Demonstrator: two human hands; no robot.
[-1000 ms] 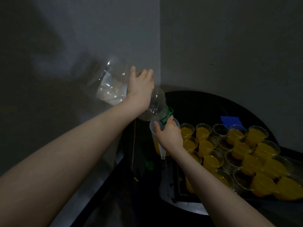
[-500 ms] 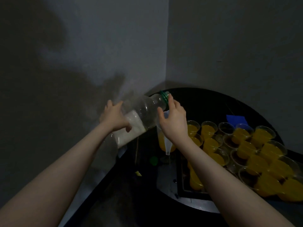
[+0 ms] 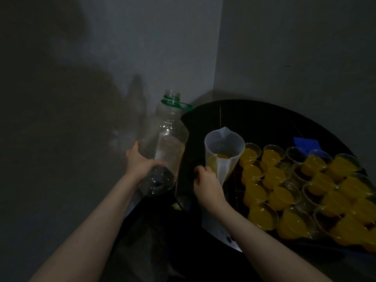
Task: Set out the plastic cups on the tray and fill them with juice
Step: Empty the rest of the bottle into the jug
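Note:
My left hand (image 3: 140, 162) grips a large clear plastic bottle (image 3: 165, 147) with a green neck ring, uncapped and nearly upright, holding a little water. My right hand (image 3: 207, 183) holds the handle of a translucent measuring jug (image 3: 223, 150) with some orange juice at its bottom. To the jug's right, several clear plastic cups (image 3: 282, 196) stand packed together on a dark tray (image 3: 238, 192). Most hold orange juice, and a few look empty or dark inside.
The tray sits on a round black table (image 3: 254, 119) pushed into a grey wall corner. A blue object (image 3: 305, 142) lies behind the cups. The bottle is off the table's left edge, near the wall.
The bottle swung from tipped over the jug to nearly upright and moved left and down. My right hand slid from the jug's rim down to its handle.

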